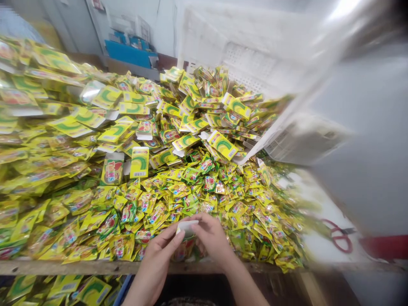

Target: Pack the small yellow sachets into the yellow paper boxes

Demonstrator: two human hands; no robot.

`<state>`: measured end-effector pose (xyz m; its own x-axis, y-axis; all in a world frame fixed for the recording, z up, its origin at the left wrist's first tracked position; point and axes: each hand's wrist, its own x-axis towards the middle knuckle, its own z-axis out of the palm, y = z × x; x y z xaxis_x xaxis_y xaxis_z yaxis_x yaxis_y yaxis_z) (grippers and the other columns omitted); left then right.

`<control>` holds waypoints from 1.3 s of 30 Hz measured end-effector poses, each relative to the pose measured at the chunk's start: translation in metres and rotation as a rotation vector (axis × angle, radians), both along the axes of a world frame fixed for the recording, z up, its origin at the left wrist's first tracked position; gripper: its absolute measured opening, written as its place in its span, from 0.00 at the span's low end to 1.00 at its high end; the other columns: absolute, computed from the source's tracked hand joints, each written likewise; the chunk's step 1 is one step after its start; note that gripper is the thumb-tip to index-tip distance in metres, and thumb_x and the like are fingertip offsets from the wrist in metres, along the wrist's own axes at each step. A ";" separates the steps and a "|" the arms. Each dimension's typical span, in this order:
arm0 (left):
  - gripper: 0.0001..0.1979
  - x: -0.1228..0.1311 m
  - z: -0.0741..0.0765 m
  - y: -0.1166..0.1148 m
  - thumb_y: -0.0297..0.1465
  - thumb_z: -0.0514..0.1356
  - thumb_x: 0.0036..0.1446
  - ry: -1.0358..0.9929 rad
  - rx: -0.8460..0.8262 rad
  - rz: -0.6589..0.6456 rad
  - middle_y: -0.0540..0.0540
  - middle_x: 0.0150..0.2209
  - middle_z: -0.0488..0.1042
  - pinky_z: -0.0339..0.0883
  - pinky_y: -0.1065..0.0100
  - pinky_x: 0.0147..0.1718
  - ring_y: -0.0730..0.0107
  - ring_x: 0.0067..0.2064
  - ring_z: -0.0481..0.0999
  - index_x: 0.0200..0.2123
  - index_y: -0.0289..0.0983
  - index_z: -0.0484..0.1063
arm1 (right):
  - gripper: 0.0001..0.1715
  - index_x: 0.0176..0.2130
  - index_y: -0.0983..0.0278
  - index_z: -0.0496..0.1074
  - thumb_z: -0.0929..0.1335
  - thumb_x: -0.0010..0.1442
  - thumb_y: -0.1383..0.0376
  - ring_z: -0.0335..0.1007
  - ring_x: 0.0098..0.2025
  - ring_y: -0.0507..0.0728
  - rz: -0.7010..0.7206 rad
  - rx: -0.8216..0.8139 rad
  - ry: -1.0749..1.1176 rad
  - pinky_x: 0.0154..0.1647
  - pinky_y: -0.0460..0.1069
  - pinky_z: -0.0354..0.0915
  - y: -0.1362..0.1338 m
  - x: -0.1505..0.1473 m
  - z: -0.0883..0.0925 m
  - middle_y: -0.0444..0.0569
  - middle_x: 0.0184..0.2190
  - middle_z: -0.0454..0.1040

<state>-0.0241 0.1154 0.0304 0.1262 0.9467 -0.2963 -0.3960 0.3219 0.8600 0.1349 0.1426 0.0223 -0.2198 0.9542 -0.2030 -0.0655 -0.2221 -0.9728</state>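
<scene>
Two hands, left hand (159,250) and right hand (212,238), pinch one carton (187,227).

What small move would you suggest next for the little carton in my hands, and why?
Probably fold the white flap down: the left hand and right hand pinch the small yellow cardboard carton, whose top looks open.
</scene>
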 end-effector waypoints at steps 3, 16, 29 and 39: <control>0.17 0.002 -0.006 0.000 0.37 0.65 0.57 0.075 -0.019 -0.032 0.48 0.53 0.77 0.52 0.60 0.64 0.57 0.62 0.65 0.50 0.44 0.77 | 0.16 0.40 0.61 0.72 0.72 0.55 0.54 0.56 0.14 0.46 0.049 -0.012 -0.018 0.11 0.40 0.54 -0.002 0.001 -0.009 0.38 0.22 0.68; 0.19 -0.045 -0.026 0.021 0.41 0.67 0.51 0.502 0.120 -0.046 0.44 0.49 0.80 0.64 0.56 0.58 0.51 0.56 0.74 0.46 0.42 0.79 | 0.10 0.36 0.60 0.82 0.73 0.56 0.58 0.70 0.28 0.52 -0.161 0.208 -0.079 0.23 0.45 0.67 -0.004 -0.026 -0.006 0.47 0.32 0.72; 0.05 -0.041 -0.026 0.019 0.34 0.65 0.55 0.615 0.509 -0.078 0.44 0.39 0.82 0.73 0.63 0.47 0.56 0.45 0.79 0.34 0.44 0.82 | 0.08 0.33 0.59 0.83 0.78 0.50 0.60 0.72 0.33 0.56 -0.227 0.407 -0.137 0.34 0.49 0.68 -0.015 -0.022 -0.014 0.48 0.30 0.75; 0.15 -0.048 -0.047 -0.006 0.28 0.63 0.57 0.736 0.644 -0.150 0.45 0.45 0.81 0.73 0.61 0.48 0.54 0.48 0.79 0.44 0.51 0.81 | 0.15 0.48 0.54 0.77 0.68 0.63 0.67 0.70 0.43 0.58 -0.050 0.617 -0.339 0.45 0.52 0.66 -0.047 -0.002 -0.015 0.52 0.44 0.72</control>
<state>-0.0719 0.1094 -0.0170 0.2488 0.9440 0.2167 0.3146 -0.2904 0.9037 0.1328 0.0956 0.0072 -0.1929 0.9246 0.3286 0.2673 0.3717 -0.8890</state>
